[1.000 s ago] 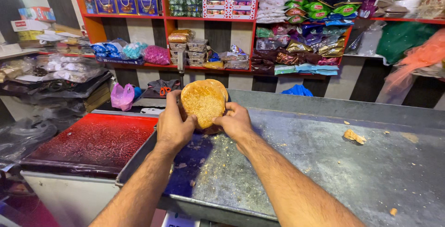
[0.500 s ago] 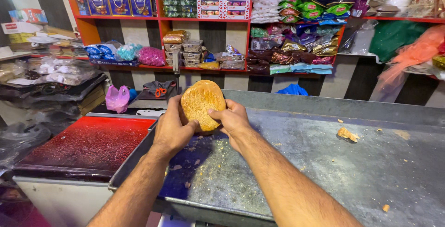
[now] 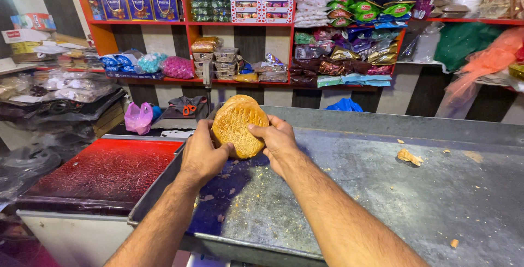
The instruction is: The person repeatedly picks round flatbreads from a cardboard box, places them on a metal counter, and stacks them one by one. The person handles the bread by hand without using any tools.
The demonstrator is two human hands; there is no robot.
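I hold a round golden-brown flatbread [image 3: 238,125] upright in both hands above the left end of a large grey metal tray [image 3: 415,201]. My left hand [image 3: 203,155] grips its lower left edge. On the bread's right side, my right hand [image 3: 277,139] has its thumb pressed across the face. Crumbs lie scattered on the tray under my hands.
A broken piece of bread [image 3: 409,157] lies on the tray to the right. A red-topped counter [image 3: 103,171] stands at the left. Shelves [image 3: 284,24] of packaged goods fill the back wall. A pink bag [image 3: 138,117] and orange-handled scissors [image 3: 189,108] rest behind the tray.
The flatbread has tilted and turned slightly clockwise in my hands, and my right thumb has moved further across its face. My hands remain above the tray's left end.
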